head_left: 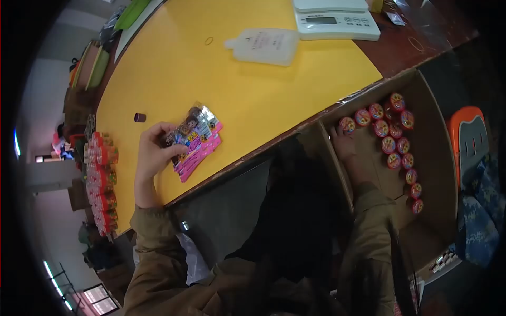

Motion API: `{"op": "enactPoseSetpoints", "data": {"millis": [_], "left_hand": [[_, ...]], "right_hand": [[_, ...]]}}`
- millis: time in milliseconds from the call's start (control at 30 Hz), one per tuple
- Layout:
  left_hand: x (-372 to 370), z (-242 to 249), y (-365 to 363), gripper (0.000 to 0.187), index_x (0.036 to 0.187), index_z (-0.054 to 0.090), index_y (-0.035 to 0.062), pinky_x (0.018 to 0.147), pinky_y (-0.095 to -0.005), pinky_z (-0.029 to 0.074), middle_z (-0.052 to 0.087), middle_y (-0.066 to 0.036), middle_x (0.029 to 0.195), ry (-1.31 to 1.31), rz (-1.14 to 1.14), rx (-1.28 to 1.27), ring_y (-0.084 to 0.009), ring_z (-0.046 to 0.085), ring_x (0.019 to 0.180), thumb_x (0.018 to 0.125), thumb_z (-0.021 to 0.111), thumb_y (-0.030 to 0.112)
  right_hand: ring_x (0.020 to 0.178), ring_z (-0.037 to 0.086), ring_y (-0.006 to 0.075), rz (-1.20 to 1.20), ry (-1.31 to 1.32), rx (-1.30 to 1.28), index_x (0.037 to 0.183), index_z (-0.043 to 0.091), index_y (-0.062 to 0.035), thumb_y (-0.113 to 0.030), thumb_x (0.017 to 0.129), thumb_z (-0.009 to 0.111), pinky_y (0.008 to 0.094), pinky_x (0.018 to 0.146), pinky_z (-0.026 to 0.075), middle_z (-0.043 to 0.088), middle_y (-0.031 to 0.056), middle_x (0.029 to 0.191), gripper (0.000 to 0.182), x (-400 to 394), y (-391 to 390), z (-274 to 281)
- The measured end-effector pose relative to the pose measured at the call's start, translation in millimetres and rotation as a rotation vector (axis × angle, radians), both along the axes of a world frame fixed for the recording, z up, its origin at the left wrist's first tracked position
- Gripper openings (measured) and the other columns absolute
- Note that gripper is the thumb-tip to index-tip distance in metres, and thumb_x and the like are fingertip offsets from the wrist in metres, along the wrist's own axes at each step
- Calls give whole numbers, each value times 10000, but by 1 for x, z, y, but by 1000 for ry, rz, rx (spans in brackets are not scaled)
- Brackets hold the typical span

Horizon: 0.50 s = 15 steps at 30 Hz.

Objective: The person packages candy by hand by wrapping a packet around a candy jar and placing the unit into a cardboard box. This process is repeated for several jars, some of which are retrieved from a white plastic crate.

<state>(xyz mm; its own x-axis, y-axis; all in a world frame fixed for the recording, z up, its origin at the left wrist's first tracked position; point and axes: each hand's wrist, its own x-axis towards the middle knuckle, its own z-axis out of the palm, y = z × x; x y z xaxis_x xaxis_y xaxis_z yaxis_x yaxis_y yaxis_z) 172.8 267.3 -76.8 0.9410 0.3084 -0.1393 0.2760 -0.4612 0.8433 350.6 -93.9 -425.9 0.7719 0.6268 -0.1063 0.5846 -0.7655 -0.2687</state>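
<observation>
My left hand [152, 158] is over the yellow tabletop, its thumb and fingers closed on a fanned stack of pink printed packets [196, 138]. Inside the cardboard box on the right, my right hand [344, 147] has its fingertips at a small round tub [347, 125] with a pink and yellow lid, near the box's inner left corner. Its grip is partly hidden by the hand itself. Several matching round tubs [388, 145] stand to the right of it in uneven rows. A small dark brown cap [139, 117] lies on the table beyond my left hand.
A translucent white bottle [266, 47] lies on the yellow tabletop [174, 63], close to a white digital scale [337, 21]. Stacked red and clear tubs [100, 184] line the left table edge. The cardboard box wall [440, 121] rises beside an orange-edged chair [468, 134].
</observation>
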Motion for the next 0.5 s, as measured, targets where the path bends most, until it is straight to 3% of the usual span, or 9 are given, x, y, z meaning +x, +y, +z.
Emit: {"op": "enactPoseSetpoints", "data": {"millis": [67, 133, 167, 233, 267, 333, 467, 500], "left_hand": [[3, -6, 12, 318, 938, 583, -32, 686, -218, 470, 604, -29, 859, 10, 25, -72, -86, 573, 796, 660, 737, -43], [8, -4, 1, 165, 789, 598, -29, 641, -213, 466, 592, -2, 720, -14, 149, -253, -69, 573, 729, 682, 723, -39], [15, 0, -14, 165, 789, 598, -29, 641, -213, 466, 592, -2, 720, -27, 149, -258, -69, 573, 729, 682, 723, -39], [21, 4, -29, 114, 741, 597, -25, 608, -214, 455, 575, 6, 663, -205, 244, -88, -66, 560, 683, 714, 707, -14], [21, 5, -28, 106, 725, 597, -24, 597, -214, 451, 569, 9, 644, -266, 277, -33, -64, 556, 667, 724, 702, -5], [15, 0, -4, 100, 748, 600, -18, 585, -221, 440, 567, -8, 640, -110, 43, 209, -65, 536, 643, 745, 692, 21], [16, 7, -8, 109, 745, 602, -15, 561, -231, 426, 560, -33, 621, -96, 19, 340, -66, 519, 610, 763, 684, 54], [17, 7, -10, 99, 759, 614, -16, 553, -236, 422, 563, -43, 618, -216, -45, 420, -71, 520, 603, 771, 676, 59]], "right_hand": [[932, 567, 291, 30, -48, -26, 1114, 441, -86, -215, 826, 488, 441, 695, 488, 511, 117, 1048, 320, -7, -21, 2], [1026, 523, 321, 49, 0, 25, 1142, 440, -61, -171, 760, 597, 416, 769, 491, 518, 138, 1079, 427, -19, -43, 14], [1026, 523, 321, 51, -13, 21, 1142, 440, -61, -171, 760, 597, 416, 769, 491, 518, 138, 1079, 427, -28, -58, 9], [1057, 517, 302, -166, 98, 504, 1196, 422, -41, -120, 673, 704, 369, 841, 474, 514, 133, 1118, 599, -49, -94, -19], [1057, 517, 302, -163, 86, 495, 1196, 422, -41, -120, 673, 704, 369, 841, 474, 514, 133, 1118, 599, -62, -111, -23], [1053, 510, 242, -440, 403, 927, 1230, 397, -25, -83, 615, 762, 329, 859, 457, 500, 115, 1127, 718, -82, -146, -18], [1038, 493, 179, -617, 337, 791, 1214, 402, -21, -54, 644, 744, 305, 862, 444, 483, 78, 1123, 666, -108, -205, 60], [1043, 493, 182, -725, 397, 968, 1211, 402, -22, -26, 655, 723, 303, 869, 438, 480, 76, 1135, 642, -118, -205, 98]]}}
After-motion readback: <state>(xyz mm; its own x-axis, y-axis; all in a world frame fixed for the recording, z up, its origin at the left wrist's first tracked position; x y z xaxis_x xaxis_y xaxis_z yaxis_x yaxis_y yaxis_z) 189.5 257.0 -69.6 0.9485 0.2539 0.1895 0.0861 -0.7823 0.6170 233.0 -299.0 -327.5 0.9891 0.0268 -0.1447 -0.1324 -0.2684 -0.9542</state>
